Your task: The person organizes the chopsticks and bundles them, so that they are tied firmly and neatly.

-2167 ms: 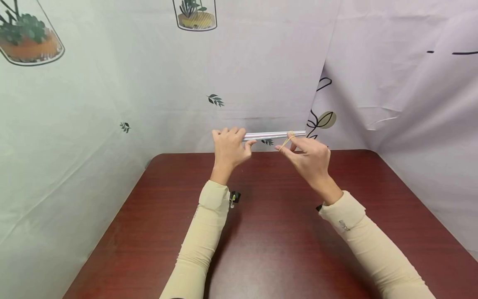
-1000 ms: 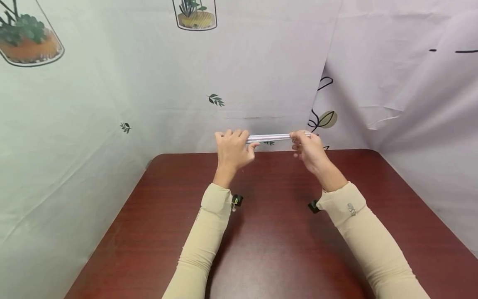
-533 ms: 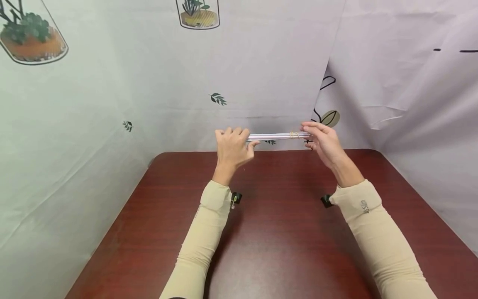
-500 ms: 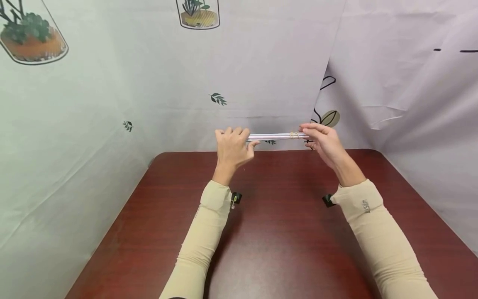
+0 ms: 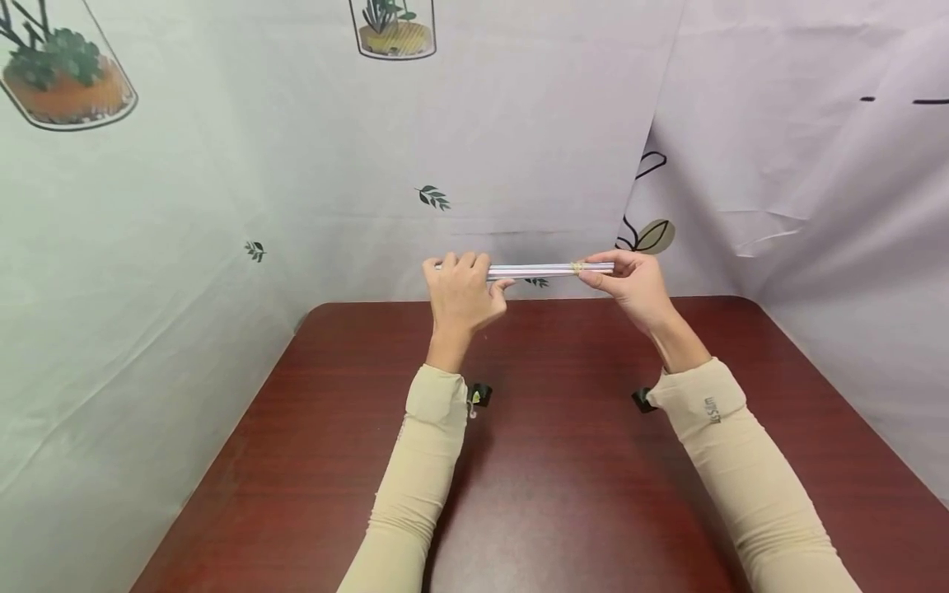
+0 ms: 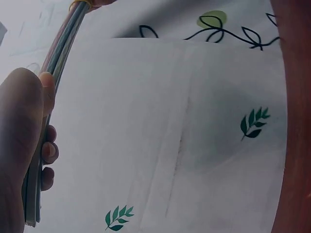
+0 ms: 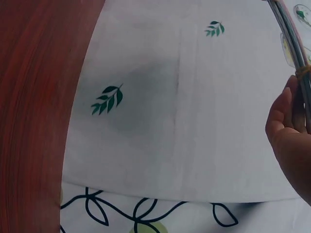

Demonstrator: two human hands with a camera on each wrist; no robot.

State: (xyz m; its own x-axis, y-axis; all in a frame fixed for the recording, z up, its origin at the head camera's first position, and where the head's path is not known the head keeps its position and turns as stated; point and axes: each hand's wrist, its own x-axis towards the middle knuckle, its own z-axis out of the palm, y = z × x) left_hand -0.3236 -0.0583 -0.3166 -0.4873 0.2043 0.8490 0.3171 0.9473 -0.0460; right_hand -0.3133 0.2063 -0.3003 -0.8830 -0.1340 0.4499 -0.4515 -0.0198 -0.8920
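In midair, both grips [image 5: 461, 292] [image 5: 639, 284] curl round rods [image 5: 530, 271].

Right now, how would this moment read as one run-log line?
left hand: grips bundle of slim pale straight sticks | thin yellow band: around bundle | right hand: holds bundle by band | dark-red wood-grain table: in view

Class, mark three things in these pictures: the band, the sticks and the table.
Band [image 7: 303, 71]: right wrist view, on its wrapped part.
Sticks [image 5: 530, 271]: head view, on the stretch left of the band.
Table [image 5: 552, 486]: head view, on its top.
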